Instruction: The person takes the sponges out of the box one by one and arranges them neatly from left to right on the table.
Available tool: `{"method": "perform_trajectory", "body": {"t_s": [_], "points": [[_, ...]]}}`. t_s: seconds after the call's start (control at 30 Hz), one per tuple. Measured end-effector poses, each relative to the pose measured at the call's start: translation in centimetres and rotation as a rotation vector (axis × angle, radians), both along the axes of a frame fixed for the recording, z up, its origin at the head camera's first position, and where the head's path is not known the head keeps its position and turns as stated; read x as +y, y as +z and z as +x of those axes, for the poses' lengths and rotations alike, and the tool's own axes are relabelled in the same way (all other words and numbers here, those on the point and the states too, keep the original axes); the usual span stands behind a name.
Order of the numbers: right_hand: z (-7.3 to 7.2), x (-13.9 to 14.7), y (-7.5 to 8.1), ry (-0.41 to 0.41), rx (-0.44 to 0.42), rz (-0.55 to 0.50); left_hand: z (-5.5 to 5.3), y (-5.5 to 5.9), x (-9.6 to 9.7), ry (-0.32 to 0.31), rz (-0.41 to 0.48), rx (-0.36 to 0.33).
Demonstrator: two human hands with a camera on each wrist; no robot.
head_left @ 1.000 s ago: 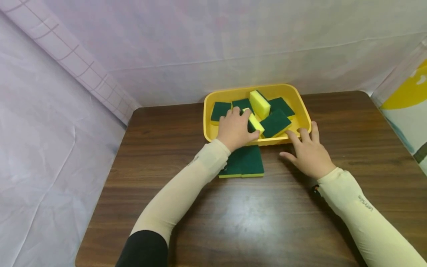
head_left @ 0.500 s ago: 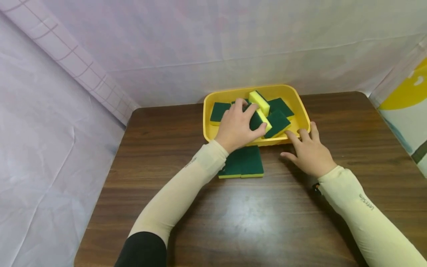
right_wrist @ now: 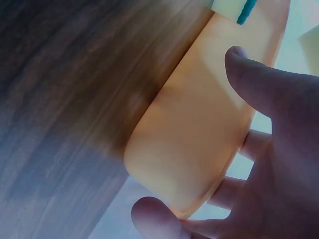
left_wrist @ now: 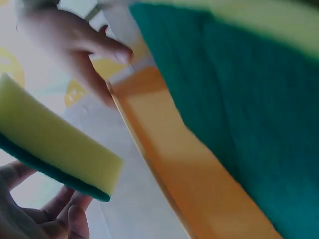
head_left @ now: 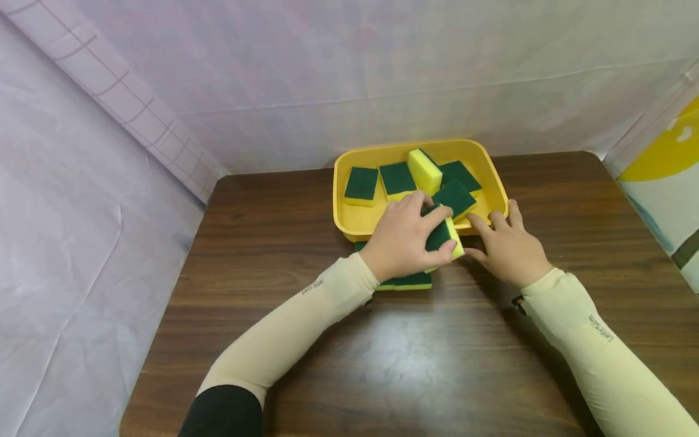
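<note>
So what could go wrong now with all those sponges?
Maybe the sponge slips out, because the left hand pinches it with just fingers and thumb. The right hand touches the yellow tray's rim, so pushing hard there could slide or tip it. And the sponge standing on its side inside might topple if bumped.
</note>
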State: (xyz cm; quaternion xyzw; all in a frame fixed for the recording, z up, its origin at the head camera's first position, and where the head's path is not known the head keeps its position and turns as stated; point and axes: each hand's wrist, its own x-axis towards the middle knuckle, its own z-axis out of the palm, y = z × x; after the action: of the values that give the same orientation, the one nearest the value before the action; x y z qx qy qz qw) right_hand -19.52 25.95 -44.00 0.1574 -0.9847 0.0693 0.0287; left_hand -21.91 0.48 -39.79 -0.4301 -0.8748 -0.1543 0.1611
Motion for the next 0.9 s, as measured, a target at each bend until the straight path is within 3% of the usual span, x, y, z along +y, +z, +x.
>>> {"method": "perform_trajectory", "body": {"t_s": [0.23,0.43,0.63,0.9], "points": [[0.0,0.2,0.0,0.030,0.006,0.015,2.9,-1.0,1.2,-0.105,-0.104,0.013],[0.0,0.2,0.2,0.039,0.033,0.013,5.4,-2.8,2.0,-0.151,-0.197,0.061],[0.0,0.1,0.4,0.029,0.004,0.030,7.9,-4.6,2.8,-0.191,-0.276,0.118],[0.0,0.1,0.5,0.020,-0.022,0.041,9.8,-5.6,3.2,-0.196,-0.470,0.108]]}}
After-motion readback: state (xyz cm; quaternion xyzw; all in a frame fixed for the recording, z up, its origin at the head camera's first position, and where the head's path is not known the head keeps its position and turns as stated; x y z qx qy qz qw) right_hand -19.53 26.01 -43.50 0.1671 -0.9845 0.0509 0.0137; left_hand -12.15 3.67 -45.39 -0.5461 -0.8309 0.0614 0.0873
